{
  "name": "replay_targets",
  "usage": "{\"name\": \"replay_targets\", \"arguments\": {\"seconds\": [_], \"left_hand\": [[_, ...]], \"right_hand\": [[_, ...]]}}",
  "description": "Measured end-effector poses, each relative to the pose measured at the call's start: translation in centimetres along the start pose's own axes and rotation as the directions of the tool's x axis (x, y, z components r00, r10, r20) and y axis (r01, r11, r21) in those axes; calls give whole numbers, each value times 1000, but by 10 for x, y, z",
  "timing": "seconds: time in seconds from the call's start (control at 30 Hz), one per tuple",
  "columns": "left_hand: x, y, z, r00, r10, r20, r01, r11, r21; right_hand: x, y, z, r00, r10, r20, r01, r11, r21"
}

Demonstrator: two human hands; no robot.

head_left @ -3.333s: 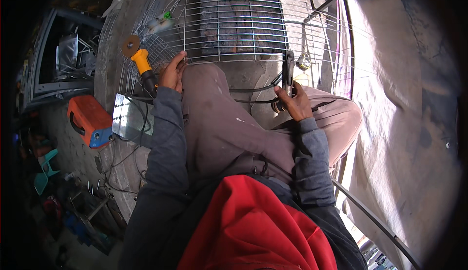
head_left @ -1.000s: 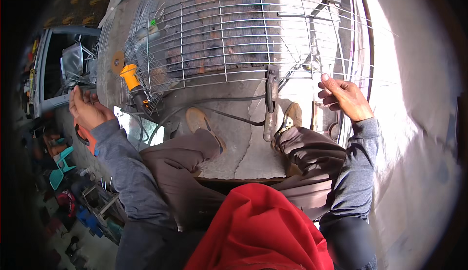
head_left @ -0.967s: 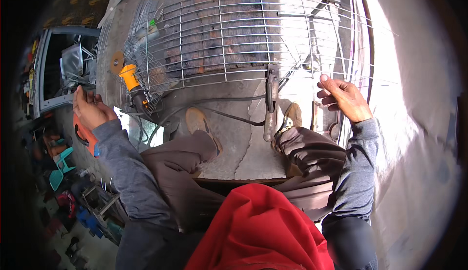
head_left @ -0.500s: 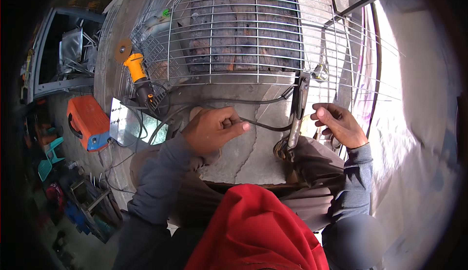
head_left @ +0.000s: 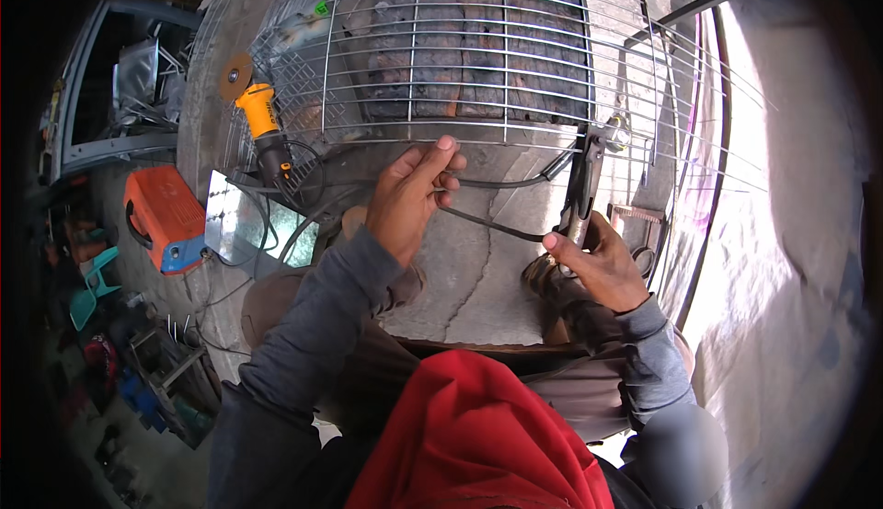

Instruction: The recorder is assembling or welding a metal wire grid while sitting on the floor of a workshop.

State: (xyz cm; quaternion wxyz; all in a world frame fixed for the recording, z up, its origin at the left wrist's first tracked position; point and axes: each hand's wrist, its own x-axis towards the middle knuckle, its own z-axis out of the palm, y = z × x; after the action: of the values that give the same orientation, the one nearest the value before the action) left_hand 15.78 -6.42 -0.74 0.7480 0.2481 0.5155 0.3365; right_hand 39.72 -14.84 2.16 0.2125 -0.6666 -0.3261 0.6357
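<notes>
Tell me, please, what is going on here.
A person's right hand is around the lower end of locking pliers, whose upper end meets the near edge of a metal wire grid. The left hand is raised nearby, with nothing visible in it. A yellow-and-black angle grinder lies to the left.

Upper left: yellow-and-black angle grinder, disc fitted; farther left, grey frame around metal scraps. Left: reflective sheet. Lower left: teal item. Right: pale sheeting.
</notes>
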Motion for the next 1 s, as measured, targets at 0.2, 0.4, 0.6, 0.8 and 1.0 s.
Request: {"name": "replay_targets", "arguments": {"seconds": [0.2,0.4,0.6,0.8,1.0], "left_hand": [[-1,-3,5,999,-31,33,33,997,-64],[1,-3,10,1000,-8,25,10,995,-97],[3,-5,7,1000,-8,26,10,994,-109],[4,-4,6,1000,-22,13,23,994,-106],[5,-1,11,999,-35,17,37,993,-115]], "right_hand": [[1,8,4,990,-98,-104,96,995,-31],[3,10,1,984,-134,-118,118,984,-133],[-2,2,9,993,-87,-78,76,989,-127],[2,6,20,999,-44,27,45,998,-41],[3,1,24,994,-111,3,111,994,-9]]}}
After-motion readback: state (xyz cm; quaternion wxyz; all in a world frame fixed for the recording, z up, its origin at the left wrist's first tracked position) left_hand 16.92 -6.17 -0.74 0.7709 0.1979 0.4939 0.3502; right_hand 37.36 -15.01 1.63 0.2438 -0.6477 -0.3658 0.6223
